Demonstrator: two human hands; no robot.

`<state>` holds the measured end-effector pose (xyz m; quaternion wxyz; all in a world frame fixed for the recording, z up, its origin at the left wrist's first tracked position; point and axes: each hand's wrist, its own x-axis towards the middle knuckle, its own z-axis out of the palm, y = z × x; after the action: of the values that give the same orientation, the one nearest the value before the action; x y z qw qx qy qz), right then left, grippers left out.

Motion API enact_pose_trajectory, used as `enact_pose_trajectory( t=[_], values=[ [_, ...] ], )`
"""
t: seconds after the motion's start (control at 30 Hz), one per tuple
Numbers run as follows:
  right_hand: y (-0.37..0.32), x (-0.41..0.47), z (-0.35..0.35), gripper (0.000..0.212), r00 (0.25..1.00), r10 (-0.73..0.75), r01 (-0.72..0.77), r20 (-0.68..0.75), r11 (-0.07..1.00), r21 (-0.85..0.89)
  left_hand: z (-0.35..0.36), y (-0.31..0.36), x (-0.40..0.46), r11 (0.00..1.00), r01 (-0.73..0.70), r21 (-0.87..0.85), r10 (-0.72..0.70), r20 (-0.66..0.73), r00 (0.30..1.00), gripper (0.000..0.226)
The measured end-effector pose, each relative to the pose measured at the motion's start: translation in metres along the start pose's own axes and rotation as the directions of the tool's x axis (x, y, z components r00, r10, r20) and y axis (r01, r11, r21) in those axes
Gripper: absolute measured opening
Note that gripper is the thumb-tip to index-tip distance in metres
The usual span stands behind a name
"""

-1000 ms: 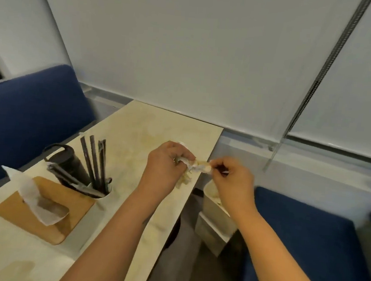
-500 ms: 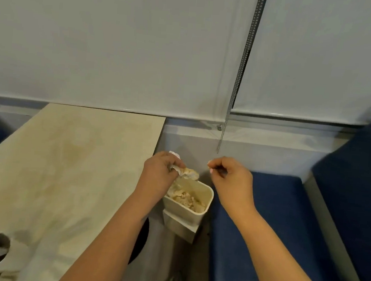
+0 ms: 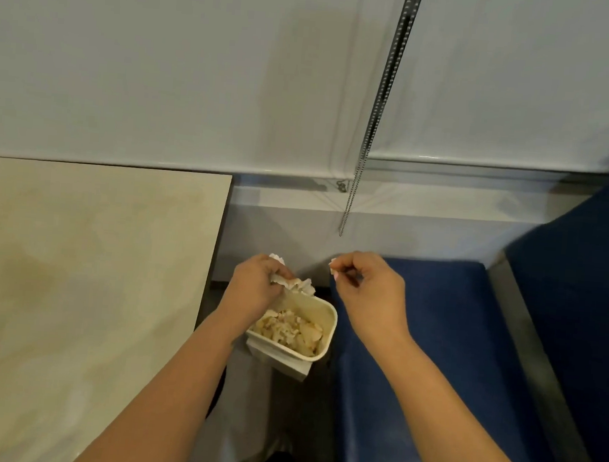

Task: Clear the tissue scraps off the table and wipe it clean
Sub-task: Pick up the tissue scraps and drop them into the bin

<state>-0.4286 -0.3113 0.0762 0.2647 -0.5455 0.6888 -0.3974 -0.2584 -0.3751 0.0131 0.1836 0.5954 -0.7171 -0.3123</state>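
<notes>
- The blinds [image 3: 163,66] fill the top of your view, hanging above and behind the bin, and more of them shows than half a second ago because your head has tipped toward the bin.
- The table [image 3: 73,285] lies left of the bin; its pale top shows a faint darker smear, and the cutlery cup that showed at the lower left corner earlier is now out of view.
- The bench [image 3: 448,369], blue and padded, sits just right of the bin, with its backrest rising at the far right.
- The chain [image 3: 374,108] hangs between the two blinds, its end dangling above and right of the bin.
- The bin [image 3: 321,327], a small cream tub, stands on the floor between table and bench, filled with crumpled scraps; it sits nearer the middle of your view than before.
- Your left hand [image 3: 254,289] is over the bin's near left rim, fingers curled round a tissue wad [image 3: 297,284] that sticks out over the bin; a white corner also peeks above your knuckles. It holds much as it did before.
- Your right hand [image 3: 367,290] hovers above the bin's right side, apart from the left, thumb and finger pinching a tiny scrap [image 3: 333,265], the other fingers curled.
</notes>
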Motion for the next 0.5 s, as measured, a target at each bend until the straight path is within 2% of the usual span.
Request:
enact_pose_trajectory(
  t=[0.2, 0.5],
  values=[
    [0.013, 0.019, 0.022, 0.016, 0.999, 0.032, -0.032, 0.028, 0.999, -0.008, 0.015, -0.039, 0.018, 0.991, 0.127, 0.030, -0.130, 0.166, 0.978, 0.030],
    [0.029, 0.033, 0.060, 0.018, 0.985, 0.099, -0.076, 0.142, 0.984, -0.160, 0.007, -0.054, 0.022, 0.993, 0.115, -0.042, -0.111, 0.087, 0.990, 0.022]
  ],
)
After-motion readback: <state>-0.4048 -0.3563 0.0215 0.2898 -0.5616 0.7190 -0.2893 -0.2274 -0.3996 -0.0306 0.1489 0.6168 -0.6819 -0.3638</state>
